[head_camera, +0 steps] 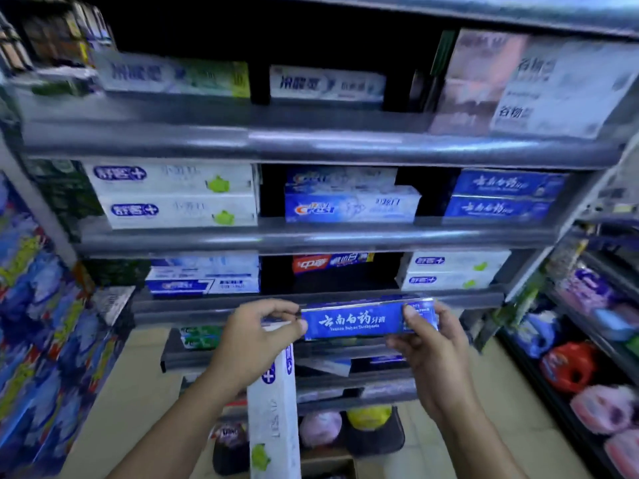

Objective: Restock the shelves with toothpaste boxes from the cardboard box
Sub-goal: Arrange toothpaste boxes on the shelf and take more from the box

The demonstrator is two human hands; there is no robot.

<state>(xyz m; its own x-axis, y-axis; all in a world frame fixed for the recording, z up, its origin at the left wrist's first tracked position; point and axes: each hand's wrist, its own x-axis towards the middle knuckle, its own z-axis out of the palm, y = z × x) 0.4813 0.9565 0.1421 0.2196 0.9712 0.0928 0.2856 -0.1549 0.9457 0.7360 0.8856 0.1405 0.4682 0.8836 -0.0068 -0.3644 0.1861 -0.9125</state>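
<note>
Both hands hold a blue toothpaste box [352, 322] with white Chinese lettering level in front of the third shelf's edge [207, 304]. My left hand [257, 337] pinches its left end. My right hand [432, 344] grips its right end. A white toothpaste box [273, 409] with a green apple picture hangs upright under my left hand, apparently held in its palm. Two matching blue boxes [501, 198] are stacked on the middle shelf at the right. A corner of the cardboard box [328, 466] shows at the bottom.
Grey shelves [311, 236] carry white boxes [176, 195], Crest boxes [349, 202] and a red box [332, 262]. Colourful packs [34, 323] fill the left rack. Pink and red packs [587, 392] line the right rack. Round items [345, 423] lie low down.
</note>
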